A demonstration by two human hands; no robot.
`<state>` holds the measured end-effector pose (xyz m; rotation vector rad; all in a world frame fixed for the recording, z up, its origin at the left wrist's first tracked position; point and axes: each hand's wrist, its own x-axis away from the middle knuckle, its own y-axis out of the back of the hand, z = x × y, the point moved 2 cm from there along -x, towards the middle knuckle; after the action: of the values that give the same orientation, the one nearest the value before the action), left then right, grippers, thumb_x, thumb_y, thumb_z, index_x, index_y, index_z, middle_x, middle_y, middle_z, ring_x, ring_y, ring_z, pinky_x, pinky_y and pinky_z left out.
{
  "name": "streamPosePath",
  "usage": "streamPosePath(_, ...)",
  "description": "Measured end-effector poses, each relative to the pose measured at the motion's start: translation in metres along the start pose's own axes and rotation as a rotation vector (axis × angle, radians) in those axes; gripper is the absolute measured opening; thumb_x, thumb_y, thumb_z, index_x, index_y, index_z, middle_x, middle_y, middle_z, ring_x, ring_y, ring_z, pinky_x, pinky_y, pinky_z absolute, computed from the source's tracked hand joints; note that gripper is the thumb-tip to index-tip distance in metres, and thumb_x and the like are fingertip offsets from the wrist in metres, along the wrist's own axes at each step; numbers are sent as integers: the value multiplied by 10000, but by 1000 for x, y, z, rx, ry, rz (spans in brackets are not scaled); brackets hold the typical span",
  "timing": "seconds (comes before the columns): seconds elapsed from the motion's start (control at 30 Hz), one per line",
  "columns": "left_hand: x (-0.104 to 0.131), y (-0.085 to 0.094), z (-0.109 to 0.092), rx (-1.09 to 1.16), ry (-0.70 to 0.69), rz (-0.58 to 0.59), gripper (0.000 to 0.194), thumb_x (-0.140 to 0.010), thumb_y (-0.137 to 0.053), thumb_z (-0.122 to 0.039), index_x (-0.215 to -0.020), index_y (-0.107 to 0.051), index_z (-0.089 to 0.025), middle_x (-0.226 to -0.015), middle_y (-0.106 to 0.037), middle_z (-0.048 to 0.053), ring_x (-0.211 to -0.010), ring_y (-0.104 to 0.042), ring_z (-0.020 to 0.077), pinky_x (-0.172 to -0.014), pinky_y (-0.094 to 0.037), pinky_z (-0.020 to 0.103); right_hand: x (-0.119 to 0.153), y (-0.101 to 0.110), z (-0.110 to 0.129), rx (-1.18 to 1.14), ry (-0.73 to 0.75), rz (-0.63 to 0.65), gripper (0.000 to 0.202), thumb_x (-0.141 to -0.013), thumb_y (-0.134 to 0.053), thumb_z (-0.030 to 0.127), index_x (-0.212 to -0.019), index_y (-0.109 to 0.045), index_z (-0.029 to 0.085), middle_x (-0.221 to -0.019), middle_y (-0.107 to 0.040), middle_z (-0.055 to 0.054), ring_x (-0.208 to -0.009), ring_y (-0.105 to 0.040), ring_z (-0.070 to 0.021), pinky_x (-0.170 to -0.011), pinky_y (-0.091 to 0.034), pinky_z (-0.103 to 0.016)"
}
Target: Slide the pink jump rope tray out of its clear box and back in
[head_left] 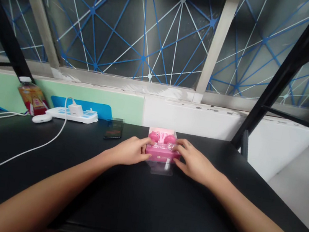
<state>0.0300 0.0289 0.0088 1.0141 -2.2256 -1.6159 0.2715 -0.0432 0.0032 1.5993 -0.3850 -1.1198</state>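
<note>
A small pink box [161,154] with a clear plastic cover rests on the black desk in front of me. Through its clear part shows a pink item with rounded ends [162,137], whose kind I cannot make out. A transparent flap [161,168] sticks out of the near side onto the desk. At the box's left side, my left hand [132,150] grips the edge with thumb and fingers. Opposite it, my right hand [191,159] holds the right side, fingers on top and thumb lower down.
A dark phone [113,129] lies left of the box. Further left are a white power strip [87,117] with a charger [75,109], a white oval case [42,118] and a drink bottle [33,96]. A white cable [42,146] crosses the desk [141,207]. Black frame posts [276,80] rise at both sides.
</note>
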Motion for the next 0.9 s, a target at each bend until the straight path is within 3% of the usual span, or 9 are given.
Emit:
streamPosePath(0.1,1,1,-2,-1,8,6,332,-859,-587,-290,-1179,-549,-208,-675,-628,-38,-613,-607,146,-573,-391,231,0,1,6,66,58,68,186,-917,-470,139,-1006,-617,210,-1250,-550,-123,-1154,-509,-287,-752,-561,-399)
streamPosePath(0.17,1,1,-2,1,11,4,329,-857,-589,-293,-1173,-551,-211,-676,-628,-38,-608,-604,145,-568,-387,231,1,2,9,94,75,107,214,-928,-446,129,-935,-642,215,-1261,-560,-106,-1196,-480,-293,-769,-560,-397)
streamPosePath(0.27,1,0,-2,5,8,0,329,-855,-588,-296,-1172,-552,-216,-685,-630,-35,-613,-604,148,-567,-384,233,4,5,13,76,79,134,150,-917,-545,257,-1005,-656,205,-1329,-530,-115,-1253,-434,-308,-890,-531,-442)
streamPosePath(0.37,1,-1,-1,14,6,6,334,-855,-587,-299,-1177,-547,-218,-692,-630,-34,-622,-608,149,-575,-390,235,4,7,15,72,86,160,319,-826,-682,402,-1062,-649,190,-1363,-506,-139,-1266,-423,-335,-912,-523,-466)
streamPosePath(0.5,2,0,-2,21,5,3,336,-856,-583,-302,-1178,-547,-216,-686,-626,-34,-621,-606,147,-577,-394,234,1,6,14,154,74,159,140,-847,-652,297,-929,-652,183,-1311,-551,-135,-1201,-485,-327,-813,-556,-443)
streamPosePath(0.6,2,1,-3,26,6,-1,327,-857,-579,-301,-1170,-550,-215,-680,-624,-36,-614,-602,147,-576,-393,237,1,6,13,111,72,152,186,-819,-681,366,-865,-641,191,-1289,-555,-138,-1186,-487,-333,-757,-567,-425)
streamPosePath(0.7,1,0,-3,43,12,-4,314,-853,-581,-298,-1155,-550,-221,-672,-617,-43,-605,-597,146,-567,-386,238,3,7,11,33,89,152,294,-784,-712,447,-949,-658,209,-1320,-530,-133,-1209,-463,-338,-771,-566,-438)
streamPosePath(0.9,0,-5,-1,79,53,-50,280,-838,-595,-296,-1103,-548,-219,-661,-583,-56,-601,-587,137,-580,-391,238,4,7,10,44,111,133,323,-792,-716,361,-1081,-677,224,-1306,-543,-141,-1197,-473,-352,-797,-559,-471)
